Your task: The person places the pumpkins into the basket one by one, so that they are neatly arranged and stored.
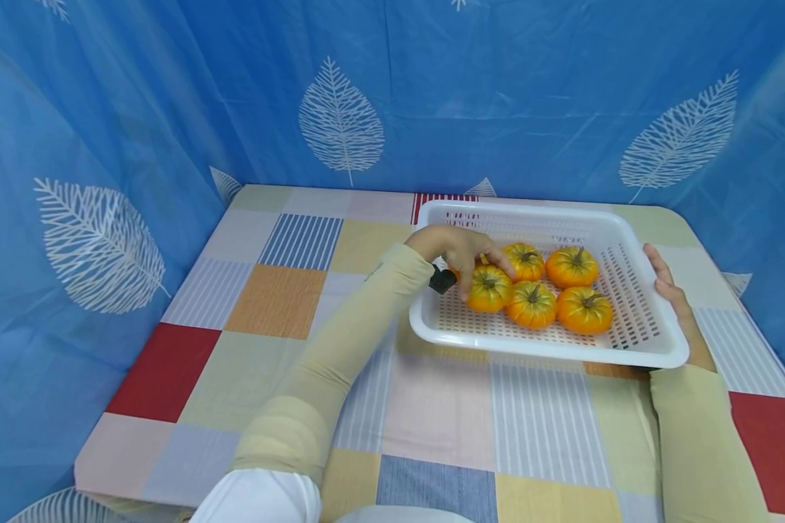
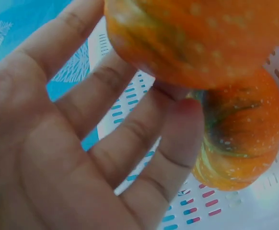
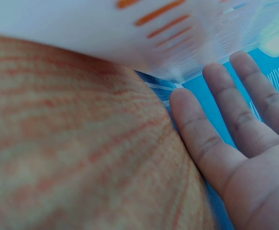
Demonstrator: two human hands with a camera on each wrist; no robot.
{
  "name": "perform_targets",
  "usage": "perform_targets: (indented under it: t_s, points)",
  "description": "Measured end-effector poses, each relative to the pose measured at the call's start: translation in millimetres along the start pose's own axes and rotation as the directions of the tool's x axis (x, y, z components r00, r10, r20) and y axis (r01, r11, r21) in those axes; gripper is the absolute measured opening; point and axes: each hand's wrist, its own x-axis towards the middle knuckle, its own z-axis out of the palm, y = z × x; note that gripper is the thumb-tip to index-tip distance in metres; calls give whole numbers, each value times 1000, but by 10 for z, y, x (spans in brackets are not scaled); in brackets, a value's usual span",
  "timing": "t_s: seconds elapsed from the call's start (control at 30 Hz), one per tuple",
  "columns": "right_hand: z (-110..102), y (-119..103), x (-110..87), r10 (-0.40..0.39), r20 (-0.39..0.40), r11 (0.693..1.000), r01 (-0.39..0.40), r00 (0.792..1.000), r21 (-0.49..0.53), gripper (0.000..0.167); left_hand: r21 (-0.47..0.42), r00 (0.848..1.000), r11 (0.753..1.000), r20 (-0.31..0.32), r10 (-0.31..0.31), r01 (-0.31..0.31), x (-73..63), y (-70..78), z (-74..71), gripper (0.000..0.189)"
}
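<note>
Several orange pumpkins with yellow-green streaks sit in a white plastic basket (image 1: 530, 349). My left hand (image 1: 461, 250) reaches over its left side and grips the leftmost pumpkin (image 1: 489, 289), fingers bent against it. In the left wrist view, that hand's fingers (image 2: 125, 129) run to the near pumpkin (image 2: 192, 38), with another pumpkin (image 2: 240, 134) below it. The right hand (image 1: 683, 312) rests along the basket's right outer side. From the right wrist view, its fingers (image 3: 206, 129) extend beside the slotted basket wall (image 3: 178, 43); the thumb is hidden.
A patchwork tablecloth (image 1: 432, 414) covers the table under the basket. Blue curtains (image 1: 235, 94) with white leaf prints hang behind the table and along the left side. Beige sleeves (image 1: 320, 378) cover both forearms.
</note>
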Motion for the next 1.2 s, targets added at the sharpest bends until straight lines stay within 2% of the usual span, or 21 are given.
perform_targets:
  t_s: [0.13,0.23,0.57,0.8,0.97,1.2]
  points:
    - [-16,-20,4,30,16,998,-29,999,-49,67,71,998,995,7,-69,69,6,33,13,90]
    - [-29,-23,3,40,25,997,-38,999,-71,68,93,995,991,10,-102,101,9,55,25,89]
    - [-24,-7,2,6,28,999,-5,1000,-37,68,97,992,988,17,-121,119,39,59,47,90]
    - [-20,-8,2,11,29,1000,-11,1000,-19,68,145,990,979,-12,-143,144,73,48,83,88]
    - [-30,-21,5,47,30,998,-46,998,-45,67,147,982,971,-31,-185,187,85,65,133,87]
    - [-37,-15,2,41,18,998,-40,999,-53,68,164,977,964,-64,-203,211,93,67,177,81]
